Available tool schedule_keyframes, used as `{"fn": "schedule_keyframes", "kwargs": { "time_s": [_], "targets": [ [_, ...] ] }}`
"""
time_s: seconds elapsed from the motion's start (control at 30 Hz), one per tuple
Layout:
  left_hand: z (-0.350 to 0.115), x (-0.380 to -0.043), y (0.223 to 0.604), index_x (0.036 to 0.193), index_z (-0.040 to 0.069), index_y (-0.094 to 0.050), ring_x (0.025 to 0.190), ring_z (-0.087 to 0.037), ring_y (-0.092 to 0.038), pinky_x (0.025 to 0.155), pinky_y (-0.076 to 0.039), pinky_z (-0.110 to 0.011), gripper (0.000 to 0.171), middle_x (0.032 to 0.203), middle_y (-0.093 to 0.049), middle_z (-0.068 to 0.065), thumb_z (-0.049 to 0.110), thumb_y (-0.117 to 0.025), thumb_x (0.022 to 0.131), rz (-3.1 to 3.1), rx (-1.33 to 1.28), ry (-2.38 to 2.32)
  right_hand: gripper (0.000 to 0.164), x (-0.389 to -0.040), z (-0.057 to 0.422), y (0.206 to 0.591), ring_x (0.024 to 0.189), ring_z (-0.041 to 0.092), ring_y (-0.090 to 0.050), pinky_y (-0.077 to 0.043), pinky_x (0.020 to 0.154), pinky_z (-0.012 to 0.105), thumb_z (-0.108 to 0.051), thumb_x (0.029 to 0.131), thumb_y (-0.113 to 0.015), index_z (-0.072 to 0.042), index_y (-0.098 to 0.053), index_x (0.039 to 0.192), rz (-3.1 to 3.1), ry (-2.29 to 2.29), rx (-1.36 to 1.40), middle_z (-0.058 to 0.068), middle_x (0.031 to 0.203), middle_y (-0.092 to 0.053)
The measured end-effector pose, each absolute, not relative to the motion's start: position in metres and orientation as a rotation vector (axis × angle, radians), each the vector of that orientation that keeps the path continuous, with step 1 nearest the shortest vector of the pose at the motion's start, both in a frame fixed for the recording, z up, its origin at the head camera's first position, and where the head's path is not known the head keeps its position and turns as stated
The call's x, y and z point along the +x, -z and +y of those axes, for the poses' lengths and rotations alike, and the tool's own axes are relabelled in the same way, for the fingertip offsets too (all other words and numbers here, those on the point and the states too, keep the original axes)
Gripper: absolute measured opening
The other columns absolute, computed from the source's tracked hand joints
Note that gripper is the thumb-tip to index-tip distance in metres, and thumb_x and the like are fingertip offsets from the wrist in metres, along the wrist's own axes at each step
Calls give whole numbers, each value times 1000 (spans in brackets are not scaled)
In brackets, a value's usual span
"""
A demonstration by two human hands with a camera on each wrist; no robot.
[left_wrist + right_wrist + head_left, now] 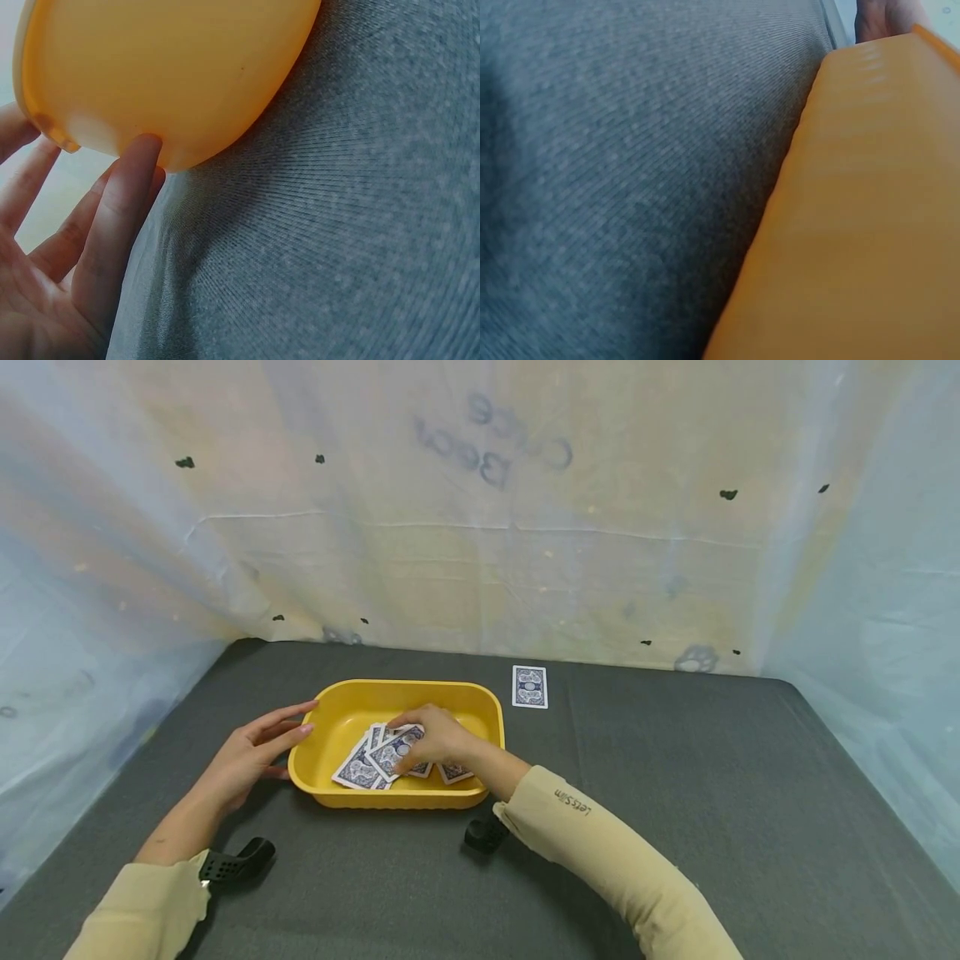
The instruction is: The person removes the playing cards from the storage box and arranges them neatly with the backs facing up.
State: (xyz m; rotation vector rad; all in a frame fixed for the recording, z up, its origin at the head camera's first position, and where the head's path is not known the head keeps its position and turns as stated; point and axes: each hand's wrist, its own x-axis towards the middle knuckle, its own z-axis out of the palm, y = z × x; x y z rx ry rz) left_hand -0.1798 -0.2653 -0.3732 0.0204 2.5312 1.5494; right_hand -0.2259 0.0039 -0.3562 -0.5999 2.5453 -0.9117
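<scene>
Head: card in right grip, "LetsSlim" sleeve

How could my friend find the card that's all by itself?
On the dark grey table, find the yellow tray. Just past its far right corner, near the table's back edge, lies a lone playing card, its blue-and-white patterned back facing up. It's the only card in view outside the tray; the other cards are inside.
</scene>
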Motion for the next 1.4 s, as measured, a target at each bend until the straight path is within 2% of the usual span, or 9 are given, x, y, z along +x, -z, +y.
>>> {"fn": "schedule_keyframes", "kwargs": {
  "time_s": [0.1, 0.3, 0.5, 0.63, 0.77, 0.83, 0.93, 1.17, 1.4],
  "targets": [
    [-266, -180, 373, 150, 22, -35, 92, 6, -55, 73, -57, -35, 66, 146, -39, -21, 51, -54, 94, 2528, 22, -1556, 57, -225, 4, 357, 128, 23, -41, -33, 107, 37, -21, 70, -86, -23, -66, 124, 2579, 858, -592, 6, 137, -51],
    [-266, -180, 373, 150, 22, -35, 91, 5, -55, 73, -57, -34, 67, 146, -39, -21, 52, -54, 93, 2531, 8, -1552, 52, -223, 4, 356, 119, 22, -41, -36, 97, 32, -25, 70, -86, -25, -69, 119, 2638, 783, -567, 7, 131, -50],
    [-266, -181, 373, 150, 21, -35, 98, -5, -56, 73, -57, -35, 68, 146, -39, -21, 53, -53, 93, 2548, -2, -1530, 36, -223, 4, 356, 104, 21, -42, -33, 89, 30, -21, 67, -88, -16, -72, 99, 2698, 848, -497, 6, 110, -56],
    [-267, -181, 373, 150, 21, -35, 103, -12, -56, 74, -57, -36, 67, 146, -38, -21, 53, -53, 94, 2554, -2, -1524, 26, -224, 4, 355, 98, 18, -42, -34, 87, 30, -21, 69, -87, -15, -71, 88, 2696, 904, -433, 3, 101, -55],
    [-269, -181, 373, 150, 22, -35, 97, -2, -56, 74, -58, -36, 66, 146, -38, -21, 52, -53, 94, 2545, 5, -1532, 22, -224, 4, 354, 87, 15, -47, -38, 78, 25, -19, 72, -85, -13, -69, 85, 2648, 1030, -327, 0, 92, -58],
    [-269, -181, 374, 150, 22, -35, 94, 3, -55, 75, -58, -36, 65, 146, -38, -21, 52, -53, 94, 2539, 8, -1537, 22, -225, 3, 353, 80, 13, -48, -39, 71, 22, -17, 72, -85, -12, -69, 86, 2603, 1118, -295, -1, 86, -58],
    [-270, -181, 375, 150, 23, -35, 93, 5, -54, 75, -57, -37, 65, 146, -38, -21, 52, -53, 94, 2530, 9, -1542, 21, -225, 3, 353, 74, 13, -49, -39, 63, 20, -13, 74, -83, -10, -69, 90, 2513, 1248, -293, 0, 82, -59],
    [-271, -181, 375, 150, 24, -35, 96, 1, -54, 75, -57, -37, 66, 147, -38, -20, 53, -53, 93, 2524, -1, -1542, 31, -224, 2, 349, 81, 13, -55, -44, 65, 20, -5, 80, -76, -10, -69, 109, 2372, 1412, -320, 7, 94, -64],
    [-272, -180, 376, 150, 25, -34, 98, 3, -52, 75, -57, -37, 65, 146, -38, -20, 51, -53, 94, 2534, 13, -1541, 44, -223, 7, 346, 71, 13, -53, -44, 59, 20, 0, 80, -73, -10, -64, 122, 2278, 1506, -334, 7, 91, -60]
  ]
}}
